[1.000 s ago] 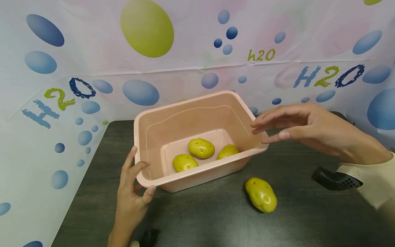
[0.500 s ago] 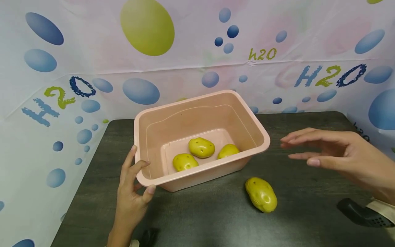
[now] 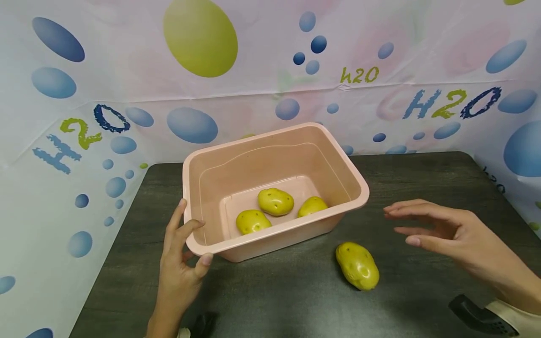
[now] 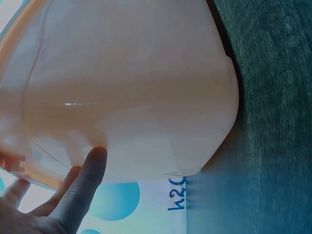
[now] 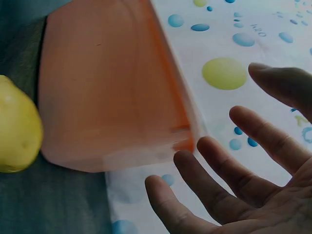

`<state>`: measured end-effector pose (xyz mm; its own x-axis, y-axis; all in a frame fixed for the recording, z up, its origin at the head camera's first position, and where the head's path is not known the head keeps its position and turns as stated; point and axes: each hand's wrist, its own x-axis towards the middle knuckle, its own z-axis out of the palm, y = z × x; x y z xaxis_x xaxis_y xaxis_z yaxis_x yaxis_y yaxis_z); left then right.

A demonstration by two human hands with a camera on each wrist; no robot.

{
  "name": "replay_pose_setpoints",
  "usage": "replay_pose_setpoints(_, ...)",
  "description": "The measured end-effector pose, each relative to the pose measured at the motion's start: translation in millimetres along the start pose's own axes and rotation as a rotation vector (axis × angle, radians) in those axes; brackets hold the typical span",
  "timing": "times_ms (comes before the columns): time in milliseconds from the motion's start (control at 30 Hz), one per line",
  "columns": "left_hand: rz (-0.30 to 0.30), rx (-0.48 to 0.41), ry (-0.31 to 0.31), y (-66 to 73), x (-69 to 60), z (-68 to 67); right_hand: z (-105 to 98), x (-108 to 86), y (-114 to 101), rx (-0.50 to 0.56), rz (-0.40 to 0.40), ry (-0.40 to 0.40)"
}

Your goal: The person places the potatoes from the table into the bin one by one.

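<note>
A pink plastic basin (image 3: pixel 270 246) stands at an angle on the dark table, with three yellow-green potatoes (image 3: pixel 275 202) visible inside. My left hand (image 3: pixel 179 267) grips its near left corner, thumb outside under the rim and a finger reaching over to the inside. The left wrist view shows those fingers against the basin wall (image 4: pixel 146 73). To the right of the basin, my right hand (image 3: pixel 448 230) hovers with relaxed, spread fingers and holds nothing. Another potato (image 3: pixel 358 266) lies on the table between that hand and the basin's front; it also appears at the left of the right wrist view.
Behind the table (image 3: pixel 422 178) hangs a pale curtain (image 3: pixel 253 56) printed with coloured ovals and H2O lettering. It comes down close behind the basin. A black strap-like device (image 3: pixel 482 314) sits at the right wrist, by a cream sleeve (image 3: pixel 517 321).
My right hand has moved off the basin's right corner, outward to the right and then slightly down. The left hand, basin and potatoes stay where they were.
</note>
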<state>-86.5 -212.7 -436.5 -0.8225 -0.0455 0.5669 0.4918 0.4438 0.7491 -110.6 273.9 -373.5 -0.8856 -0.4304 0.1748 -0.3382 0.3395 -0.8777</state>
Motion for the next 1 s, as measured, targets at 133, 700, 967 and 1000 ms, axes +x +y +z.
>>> replay_pose_setpoints(133, 0.003, -0.004, -0.007, 1.8, 0.8, -0.2, 13, -3.8, 9, 0.022, 0.006, 0.027)
replay_pose_setpoints(700, 0.005, -0.025, -0.005, 2.8, 0.9, -0.4, 75, -18.9, 33, 0.140, 0.004, 0.164)
replay_pose_setpoints(967, -0.010, -0.034, -0.003, 0.5, -0.5, -0.4, 103, -18.9, 36, -0.034, 0.050, 0.252)
replay_pose_setpoints(1000, -0.009, -0.035, -0.002, 0.6, -0.4, -0.6, 105, -18.4, 36, -0.060, 0.059, 0.257)
